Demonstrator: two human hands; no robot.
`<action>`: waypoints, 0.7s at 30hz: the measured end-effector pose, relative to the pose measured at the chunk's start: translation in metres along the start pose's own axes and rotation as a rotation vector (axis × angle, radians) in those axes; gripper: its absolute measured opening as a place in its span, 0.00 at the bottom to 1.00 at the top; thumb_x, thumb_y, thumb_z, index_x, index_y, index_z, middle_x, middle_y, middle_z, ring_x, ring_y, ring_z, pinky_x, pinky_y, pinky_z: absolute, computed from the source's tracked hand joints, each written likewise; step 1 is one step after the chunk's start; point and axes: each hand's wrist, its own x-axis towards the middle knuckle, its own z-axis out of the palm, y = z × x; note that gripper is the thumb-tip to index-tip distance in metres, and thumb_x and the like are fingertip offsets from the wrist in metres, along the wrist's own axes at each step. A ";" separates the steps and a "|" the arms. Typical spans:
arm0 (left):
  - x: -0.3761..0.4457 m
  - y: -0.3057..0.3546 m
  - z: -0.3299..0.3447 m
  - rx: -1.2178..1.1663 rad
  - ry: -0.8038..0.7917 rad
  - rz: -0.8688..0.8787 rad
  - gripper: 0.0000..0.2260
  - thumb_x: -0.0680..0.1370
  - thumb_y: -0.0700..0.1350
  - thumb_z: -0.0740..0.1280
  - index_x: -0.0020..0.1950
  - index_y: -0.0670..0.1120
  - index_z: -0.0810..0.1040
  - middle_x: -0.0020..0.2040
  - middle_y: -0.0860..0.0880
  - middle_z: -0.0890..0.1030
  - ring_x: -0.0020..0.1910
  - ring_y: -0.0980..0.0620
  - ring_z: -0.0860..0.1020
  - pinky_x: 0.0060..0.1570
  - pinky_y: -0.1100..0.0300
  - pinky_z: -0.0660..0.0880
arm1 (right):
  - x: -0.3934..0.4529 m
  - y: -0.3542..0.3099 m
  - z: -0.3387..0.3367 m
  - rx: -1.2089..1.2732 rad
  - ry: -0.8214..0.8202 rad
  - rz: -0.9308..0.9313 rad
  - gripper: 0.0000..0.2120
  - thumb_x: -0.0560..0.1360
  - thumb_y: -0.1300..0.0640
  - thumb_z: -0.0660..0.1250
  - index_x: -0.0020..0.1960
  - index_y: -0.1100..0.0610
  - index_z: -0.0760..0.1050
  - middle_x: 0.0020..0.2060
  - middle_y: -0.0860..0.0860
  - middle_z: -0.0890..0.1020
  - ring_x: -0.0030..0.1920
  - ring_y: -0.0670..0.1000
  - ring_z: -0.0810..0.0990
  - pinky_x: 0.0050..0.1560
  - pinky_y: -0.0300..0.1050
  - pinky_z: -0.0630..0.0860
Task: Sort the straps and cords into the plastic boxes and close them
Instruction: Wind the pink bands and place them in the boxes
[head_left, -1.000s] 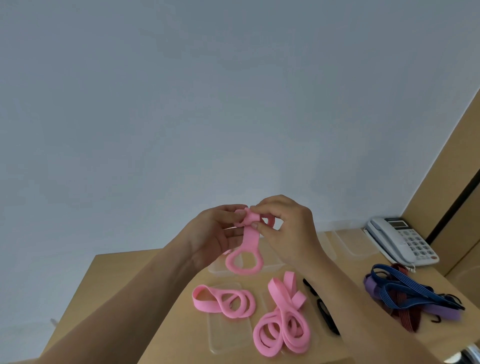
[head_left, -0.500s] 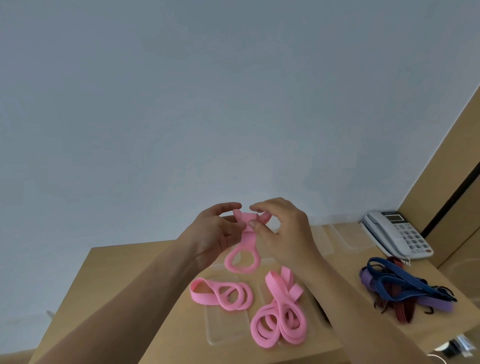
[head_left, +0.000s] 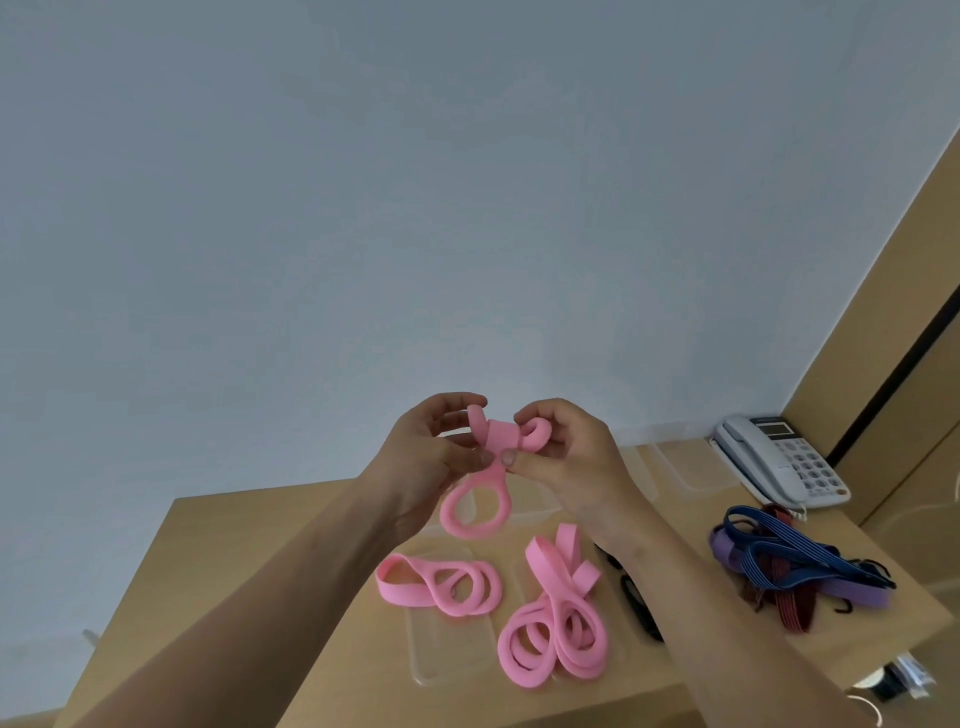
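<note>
A pink strap (head_left: 475, 499) is held in the air above the table (head_left: 218, 561), both hands pinching its upper end while a loop hangs free below; this looks like folding or knotting to make it compact for boxing. The left hand (head_left: 426, 462) and right hand (head_left: 563, 457) each grasp the bunched top between thumb and fingers. Two more pink bundles (head_left: 441, 582) (head_left: 556, 629) rest on clear plastic lids or trays (head_left: 447, 654) (which of the two cannot be determined). A tangle of blue, purple and red cords (head_left: 795, 571) lies to the right, unsorted, near a telephone (head_left: 779, 460).
</note>
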 end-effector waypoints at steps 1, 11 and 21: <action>0.000 0.000 0.000 -0.008 0.005 -0.004 0.24 0.71 0.21 0.66 0.61 0.43 0.80 0.59 0.40 0.81 0.45 0.47 0.84 0.43 0.58 0.81 | -0.001 0.001 0.000 0.003 0.009 -0.013 0.15 0.67 0.66 0.79 0.47 0.51 0.80 0.42 0.47 0.85 0.45 0.50 0.85 0.50 0.49 0.83; -0.002 -0.005 -0.015 0.163 -0.217 -0.175 0.18 0.77 0.51 0.71 0.65 0.45 0.80 0.59 0.43 0.85 0.59 0.42 0.83 0.65 0.49 0.77 | -0.002 -0.003 0.003 0.098 0.058 -0.015 0.20 0.68 0.66 0.78 0.53 0.45 0.82 0.46 0.49 0.85 0.48 0.51 0.86 0.51 0.50 0.83; -0.005 0.003 -0.017 0.062 -0.193 -0.204 0.19 0.78 0.54 0.71 0.58 0.40 0.83 0.53 0.37 0.84 0.47 0.39 0.84 0.48 0.51 0.82 | -0.006 -0.004 0.011 -0.049 -0.004 -0.095 0.18 0.65 0.68 0.79 0.45 0.47 0.82 0.44 0.44 0.85 0.47 0.47 0.84 0.46 0.47 0.84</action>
